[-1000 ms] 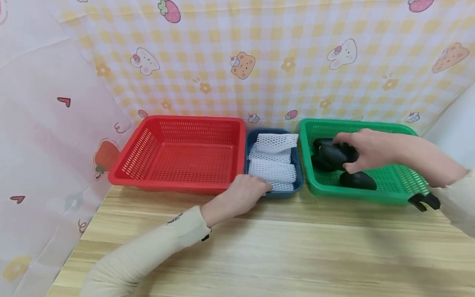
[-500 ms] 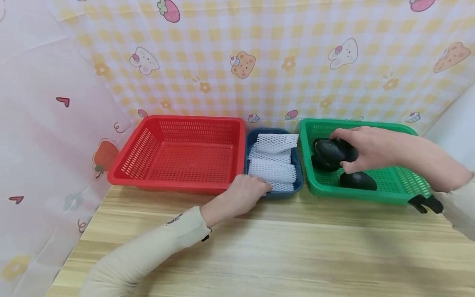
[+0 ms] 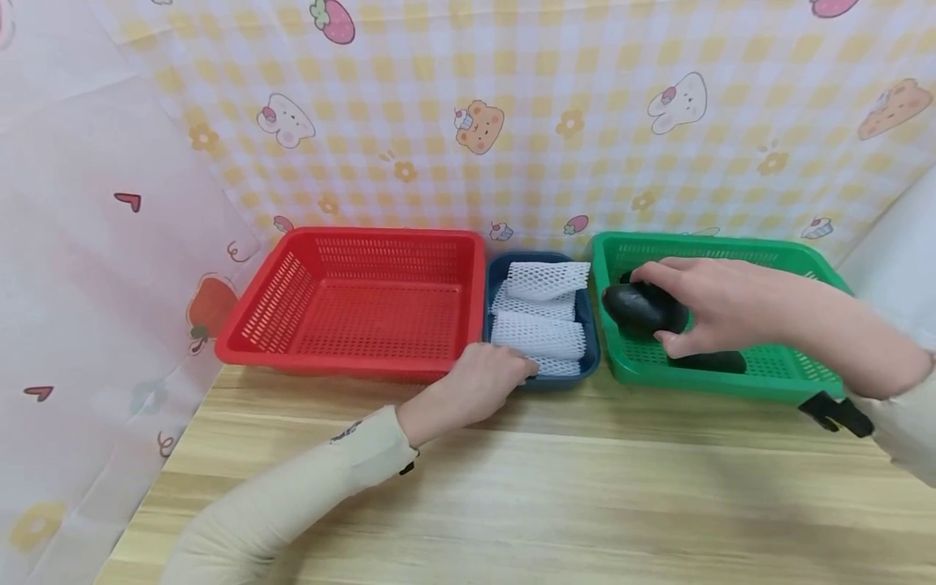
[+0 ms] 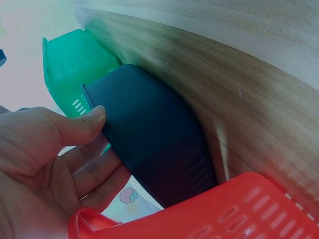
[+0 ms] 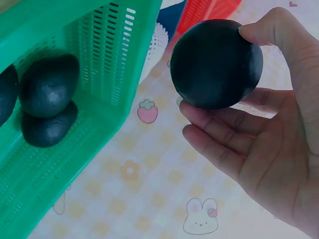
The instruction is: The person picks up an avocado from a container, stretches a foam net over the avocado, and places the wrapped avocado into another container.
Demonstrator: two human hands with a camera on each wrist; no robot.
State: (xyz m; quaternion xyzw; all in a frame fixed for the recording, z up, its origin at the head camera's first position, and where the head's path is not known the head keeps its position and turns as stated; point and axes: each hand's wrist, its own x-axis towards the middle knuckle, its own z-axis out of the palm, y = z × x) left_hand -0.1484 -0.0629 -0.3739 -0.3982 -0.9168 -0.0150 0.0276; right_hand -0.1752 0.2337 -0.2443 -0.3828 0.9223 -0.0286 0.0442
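My right hand [image 3: 731, 309] grips a dark, smooth avocado [image 3: 643, 309] between thumb and fingertips, raised over the left part of the green basket [image 3: 731, 385]. More dark avocados [image 5: 50, 84] lie inside that basket in the right wrist view. One avocado [image 3: 720, 362] shows just below my right hand in the head view. At the front left corner of the small blue basket [image 3: 563, 383], my left hand [image 3: 486, 380] pinches the rim. In the left wrist view the thumb [image 4: 94, 119] presses the outer wall, fingers on the inner side. Several white foam net sleeves [image 3: 539, 335] lie in the blue basket.
A red basket [image 3: 344, 363] with nothing in it stands left of the blue one, close against it. All three baskets line up along the back of the wooden table [image 3: 541, 496]. Behind them hangs a yellow checked cloth [image 3: 409, 97] with cartoon prints.
My right hand has lifted the avocado off the others and brought it left and closer to the green basket's left wall. The left hand stays at the blue basket's rim.
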